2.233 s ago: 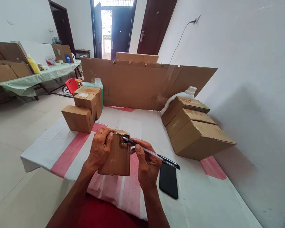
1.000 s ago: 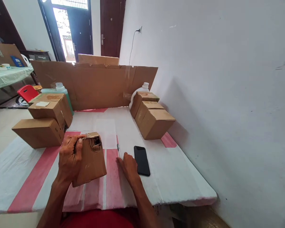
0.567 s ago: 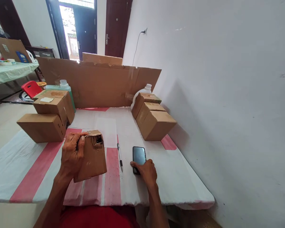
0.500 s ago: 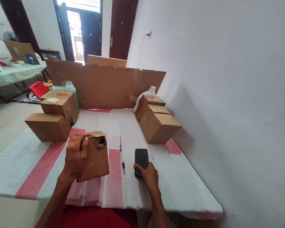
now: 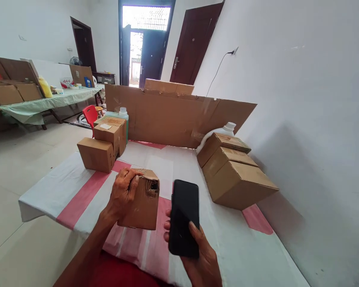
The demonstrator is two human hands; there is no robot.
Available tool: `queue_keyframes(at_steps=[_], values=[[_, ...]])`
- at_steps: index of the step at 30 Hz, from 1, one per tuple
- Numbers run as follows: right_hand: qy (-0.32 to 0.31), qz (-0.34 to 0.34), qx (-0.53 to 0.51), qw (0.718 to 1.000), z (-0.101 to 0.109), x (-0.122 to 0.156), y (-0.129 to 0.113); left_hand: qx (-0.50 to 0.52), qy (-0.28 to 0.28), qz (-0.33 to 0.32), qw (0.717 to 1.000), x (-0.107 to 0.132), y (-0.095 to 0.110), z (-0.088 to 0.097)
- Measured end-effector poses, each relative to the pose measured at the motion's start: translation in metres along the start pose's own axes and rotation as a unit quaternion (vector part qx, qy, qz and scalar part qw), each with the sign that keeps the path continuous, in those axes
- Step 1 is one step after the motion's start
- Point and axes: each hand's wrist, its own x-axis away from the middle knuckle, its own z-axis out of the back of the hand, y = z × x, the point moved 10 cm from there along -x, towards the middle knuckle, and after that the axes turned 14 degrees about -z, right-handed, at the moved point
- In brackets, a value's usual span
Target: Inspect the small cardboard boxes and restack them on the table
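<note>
While the left hand (image 5: pixel 123 194) keeps a closed grip on the small cardboard box (image 5: pixel 143 209), the fingers wrap over the box's top left edge and the thumb lies against its near face. The box stands tilted on the table (image 5: pixel 251 259), near the front edge. A torn hole (image 5: pixel 151 187) shows at the top right corner of the box.

The right hand (image 5: pixel 204 264) grips the black phone (image 5: pixel 184 217) from below, with the thumb pressed on the lower part of the dark screen. The phone is held above the table, just to the right of the small box and apart from it.

The table carries a white cloth with red stripes (image 5: pixel 83 193).

- Left of the small box: a group of three closed boxes (image 5: pixel 97 153), the rear ones higher than the front one.
- Behind that group: a bottle with a white cap (image 5: pixel 123 111).
- Right of the phone: a row of three larger boxes (image 5: pixel 236 183), leaning one on another.
- Behind that row: a white jug (image 5: pixel 224 130), partly hidden.
- Along the far edge: an upright cardboard sheet (image 5: pixel 173 117).
</note>
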Motion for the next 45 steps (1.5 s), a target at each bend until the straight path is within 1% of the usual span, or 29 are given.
queue_keyframes(at_steps=[2, 4, 6, 8, 11, 13, 18, 24, 30, 37, 40, 42, 44, 45], values=[[-0.090, -0.045, -0.014, 0.995, -0.047, -0.004, 0.012, 0.000, -0.001, 0.001, 1.000, 0.001, -0.001, 0.000], [-0.143, -0.082, -0.025, 0.986, -0.080, -0.008, 0.026, 0.000, 0.002, 0.004, 1.000, 0.002, -0.003, 0.001], [-0.173, -0.104, -0.032, 0.979, -0.099, -0.012, 0.040, 0.003, 0.006, 0.002, 1.000, 0.004, -0.005, 0.002], [-0.190, -0.123, -0.038, 0.973, -0.107, -0.015, 0.054, 0.009, 0.008, -0.006, 1.000, 0.005, -0.005, 0.003], [-0.197, -0.145, -0.046, 0.969, -0.107, -0.016, 0.069, 0.014, 0.013, -0.007, 1.000, 0.006, -0.005, 0.004], [-0.188, -0.149, -0.048, 0.970, -0.103, -0.017, 0.072, 0.015, 0.016, 0.002, 1.000, 0.006, -0.006, 0.005], [-0.157, -0.125, -0.061, 0.978, -0.093, -0.021, 0.067, 0.017, 0.016, 0.014, 1.000, 0.004, -0.003, 0.005], [-0.155, -0.120, -0.072, 0.978, -0.090, -0.021, 0.065, 0.018, 0.007, 0.013, 1.000, 0.004, -0.001, 0.004], [-0.163, -0.111, -0.079, 0.977, -0.092, -0.014, 0.060, 0.006, 0.000, 0.011, 1.000, 0.004, 0.000, 0.002], [-0.142, -0.094, -0.066, 0.983, -0.088, -0.010, 0.055, 0.002, 0.009, 0.004, 1.000, 0.002, 0.004, 0.004], [-0.128, -0.075, -0.057, 0.987, -0.084, -0.008, 0.049, -0.002, 0.004, -0.003, 1.000, 0.002, 0.002, 0.003], [-0.112, -0.062, -0.040, 0.991, -0.078, -0.008, 0.041, -0.001, 0.006, -0.002, 1.000, 0.002, -0.002, 0.004], [-0.089, -0.034, -0.019, 0.995, -0.065, -0.011, 0.026, 0.002, 0.010, 0.004, 1.000, -0.001, -0.009, 0.006], [-0.070, -0.014, -0.003, 0.997, -0.054, -0.015, 0.016, 0.004, 0.008, 0.008, 1.000, -0.004, -0.012, 0.006]])
